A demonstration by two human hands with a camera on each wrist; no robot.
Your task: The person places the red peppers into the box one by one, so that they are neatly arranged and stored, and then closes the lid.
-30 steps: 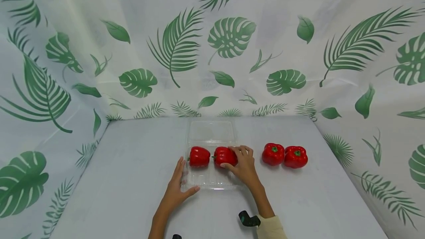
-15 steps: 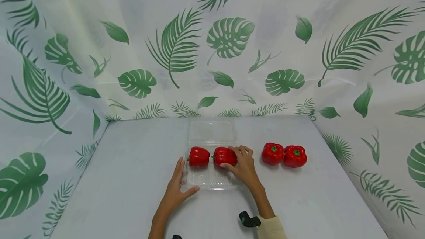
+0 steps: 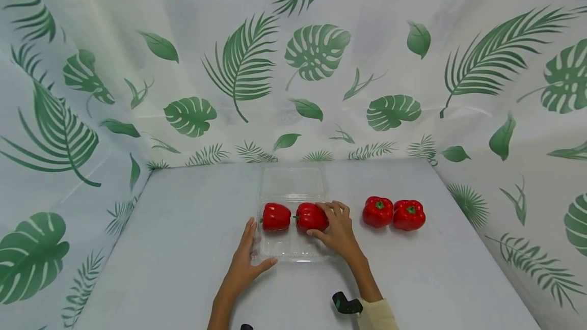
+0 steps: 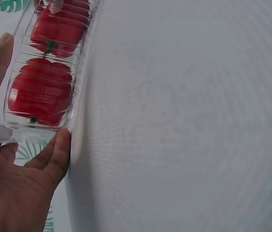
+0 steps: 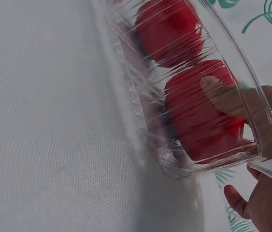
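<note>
A clear plastic clamshell box (image 3: pixel 293 259) lies on the table, its lid (image 3: pixel 292 181) folded back. Two red bell peppers are inside on their sides, stems to the left. My right hand (image 3: pixel 338 229) holds the right bell pepper (image 3: pixel 308 218), thumb on its near side and fingers at its far side. The left bell pepper (image 3: pixel 276 217) has no hand on it. My left hand (image 3: pixel 242 265) rests against the box's left end, fingers extended and thumb apart near the front corner. In the left wrist view its fingertips (image 4: pixel 64 137) touch the box's end.
Two more red bell peppers, one (image 3: pixel 378 212) touching the other (image 3: pixel 409 215), stand stem-up on the white table (image 3: pixel 192 208) to the right of the box. A leaf-patterned sheet (image 3: pixel 257 131) hangs around the back and sides.
My right thumb has slid slightly lower on the right bell pepper. The left hand stays at the box's left end, and the peppers have not moved.
</note>
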